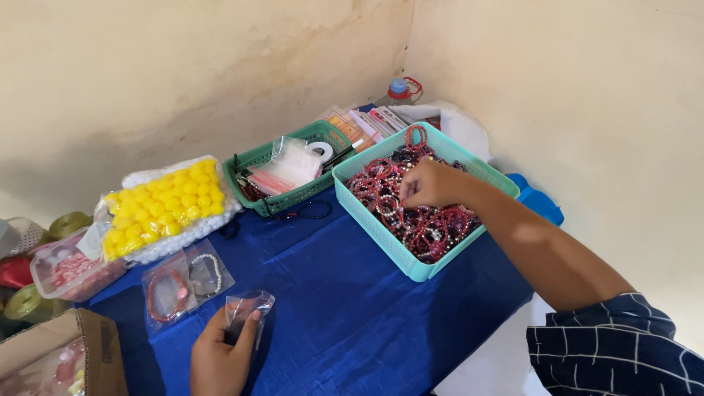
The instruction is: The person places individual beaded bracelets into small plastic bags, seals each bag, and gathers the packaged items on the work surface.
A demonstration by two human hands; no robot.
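Blue table [345, 293]: left hand [220, 359] pinches a clear pouch [248, 312]; right hand [433, 185] (fingers curled) grips bracelets [433, 231].

Soft, even daylight fills the scene, brightest on the pale plaster wall [587, 81] to the right of the light teal plastic basket [381, 235]. The blue cloth-covered bench [330, 293] in front of that basket shows a mild sheen along its creases and only faint, diffuse shadows. The clear plastic pouches [290, 165] left of the basket throw small white glare. Focus is fairly sharp overall; the lower left corner, far from the basket, is dim and slightly soft.
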